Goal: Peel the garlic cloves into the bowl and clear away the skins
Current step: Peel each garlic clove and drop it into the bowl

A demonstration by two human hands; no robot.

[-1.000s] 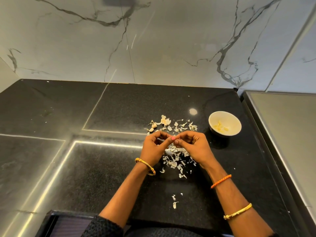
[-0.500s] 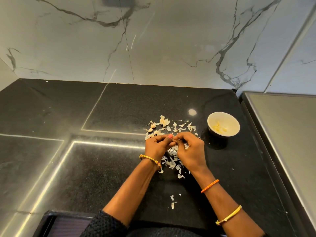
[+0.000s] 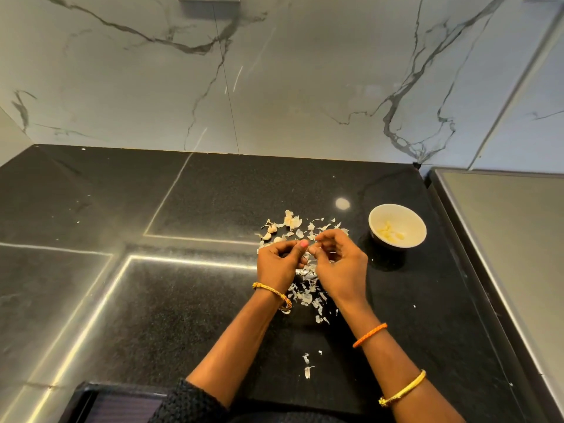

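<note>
Both hands, left hand (image 3: 279, 264) and right hand (image 3: 340, 264), pinch a small garlic clove (image 3: 310, 249) between curled fingertips, above scattered papery white skins (image 3: 305, 293); round white ceramic bowl (image 3: 410, 219) right of them.

On the counter (image 3: 189, 300), the bowl (image 3: 409, 215) holding peeled cloves (image 3: 389, 233) sits right of the skins (image 3: 305, 294); unpeeled cloves (image 3: 270, 232) lie behind-left.
</note>
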